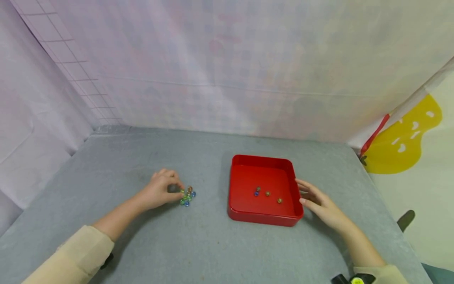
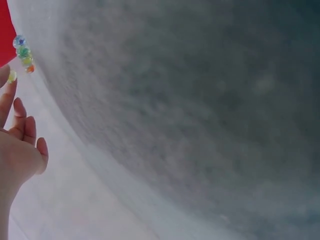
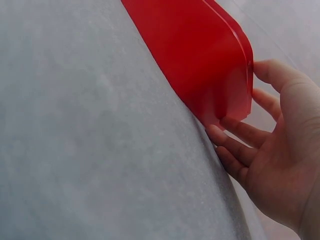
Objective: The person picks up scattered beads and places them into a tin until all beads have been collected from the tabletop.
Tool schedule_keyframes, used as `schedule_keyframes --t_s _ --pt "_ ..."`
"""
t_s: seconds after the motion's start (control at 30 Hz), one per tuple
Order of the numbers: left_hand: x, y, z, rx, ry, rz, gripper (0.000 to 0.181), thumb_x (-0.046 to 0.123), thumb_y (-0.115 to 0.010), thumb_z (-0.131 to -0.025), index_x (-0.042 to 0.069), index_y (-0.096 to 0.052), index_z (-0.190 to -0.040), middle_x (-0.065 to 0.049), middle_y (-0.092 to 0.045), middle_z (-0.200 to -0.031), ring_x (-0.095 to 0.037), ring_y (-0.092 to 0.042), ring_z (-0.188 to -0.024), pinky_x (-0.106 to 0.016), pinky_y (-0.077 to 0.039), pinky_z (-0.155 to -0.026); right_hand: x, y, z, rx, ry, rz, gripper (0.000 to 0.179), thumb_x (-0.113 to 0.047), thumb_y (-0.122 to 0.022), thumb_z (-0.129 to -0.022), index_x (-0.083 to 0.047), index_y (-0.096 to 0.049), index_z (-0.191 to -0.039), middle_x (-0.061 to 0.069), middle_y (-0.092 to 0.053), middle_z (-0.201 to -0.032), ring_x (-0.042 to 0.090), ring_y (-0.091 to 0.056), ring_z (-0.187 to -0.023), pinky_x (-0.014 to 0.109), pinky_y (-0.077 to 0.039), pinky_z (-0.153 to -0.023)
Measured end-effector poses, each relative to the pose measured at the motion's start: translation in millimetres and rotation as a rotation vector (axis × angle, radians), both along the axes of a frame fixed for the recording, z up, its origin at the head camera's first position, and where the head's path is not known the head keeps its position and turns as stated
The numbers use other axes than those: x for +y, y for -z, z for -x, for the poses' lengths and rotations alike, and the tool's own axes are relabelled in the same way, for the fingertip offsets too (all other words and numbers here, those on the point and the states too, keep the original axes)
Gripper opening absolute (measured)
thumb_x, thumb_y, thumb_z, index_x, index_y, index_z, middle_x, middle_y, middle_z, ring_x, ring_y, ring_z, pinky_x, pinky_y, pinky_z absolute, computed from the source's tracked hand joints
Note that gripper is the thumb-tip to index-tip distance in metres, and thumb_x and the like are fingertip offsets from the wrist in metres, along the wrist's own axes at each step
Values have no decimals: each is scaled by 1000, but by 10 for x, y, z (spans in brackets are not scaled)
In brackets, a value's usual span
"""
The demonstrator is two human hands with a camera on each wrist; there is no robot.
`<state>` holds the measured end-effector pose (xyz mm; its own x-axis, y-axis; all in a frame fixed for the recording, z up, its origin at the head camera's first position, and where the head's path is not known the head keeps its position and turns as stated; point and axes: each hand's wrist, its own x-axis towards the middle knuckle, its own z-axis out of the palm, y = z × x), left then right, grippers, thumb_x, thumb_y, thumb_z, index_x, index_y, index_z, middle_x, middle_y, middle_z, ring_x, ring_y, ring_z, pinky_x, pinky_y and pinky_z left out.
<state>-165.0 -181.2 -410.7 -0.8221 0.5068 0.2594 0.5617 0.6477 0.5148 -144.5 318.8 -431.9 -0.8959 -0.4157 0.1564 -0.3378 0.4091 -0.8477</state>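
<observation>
My left hand (image 1: 161, 190) pinches a yellow-green glass marble (image 2: 12, 76) between thumb and index finger, the other fingers loosely bent. Right at its fingertips lies a small cluster of clear glass marbles (image 1: 187, 198) in green, blue and orange, on the grey table. To the right stands a square red tray (image 1: 264, 218) with low walls. Inside it are several marbles (image 1: 267, 193), one of them blue. My right hand (image 1: 324, 207) rests its extended fingertips against the tray's right outer wall; the right wrist view shows these fingers (image 3: 245, 131) spread along the red side.
The grey tabletop (image 1: 213, 248) runs back to a pale patterned cloth (image 1: 227, 106) hanging behind it. Another white sheet (image 1: 32, 130) hangs at the left. Beyond the right edge is a yellow printed shape (image 1: 400, 152).
</observation>
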Motion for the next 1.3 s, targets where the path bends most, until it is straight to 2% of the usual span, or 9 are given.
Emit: schedule_keyframes --t_s 0.2,0.4,0.6,0.73,0.97,1.1,1.3 --pt "41 -29 5 -19 -7 -5 15 18 -80 -78 13 -75 -92 7 -54 -91 -16 -43 -90 -42 -28 -80 -4 3 13 6 -5 -3 55 -6 -53 -96 -5 -34 -147 26 -44 -136 6 -55 -109 26 -48 -82" --pt "135 -50 34 -10 6 -10 15 18 -80 -78 15 -75 -92 8 -54 -91 -15 -43 -90 -45 -28 -83 -9 -12 10 11 -12 -3 55 -5 -53 -96 -4 -33 -147 26 -45 -137 7 -55 -109 26 -48 -82" --pt "259 -93 58 -9 12 -37 15 17 -80 -79 14 -74 -93 3 -54 -93 -17 -42 -91 -48 -27 -85 -13 1 9 -18 11 -8 55 -8 -54 -96 -6 -34 -147 24 -44 -138 7 -55 -109 27 -49 -81" --pt "348 -116 83 2 24 -62 16 17 -80 -79 13 -74 -93 0 -55 -93 -18 -43 -93 -49 -28 -86 -8 -4 7 -6 3 -6 55 -7 -54 -96 -5 -34 -147 26 -44 -137 9 -55 -109 27 -49 -81" --pt "508 -149 125 6 36 -94 15 17 -80 -78 15 -74 -92 7 -54 -94 -17 -44 -96 -48 -28 -89 -4 -15 -3 10 -15 -1 55 -5 -53 -96 -4 -33 -147 28 -43 -137 11 -56 -109 27 -49 -82" --pt "600 -169 130 -3 56 -103 15 16 -79 -79 15 -75 -93 7 -53 -95 -18 -43 -97 -48 -28 -89 1 -5 -6 0 -2 -7 55 -7 -54 -97 -5 -34 -147 27 -43 -137 14 -56 -110 27 -49 -82" --pt "719 -196 133 -10 89 -144 14 16 -78 -81 13 -75 -94 4 -54 -96 -18 -42 -98 -48 -28 -90 13 13 2 -3 -7 -4 55 -6 -53 -97 -6 -33 -148 28 -43 -137 7 -54 -110 25 -47 -84"
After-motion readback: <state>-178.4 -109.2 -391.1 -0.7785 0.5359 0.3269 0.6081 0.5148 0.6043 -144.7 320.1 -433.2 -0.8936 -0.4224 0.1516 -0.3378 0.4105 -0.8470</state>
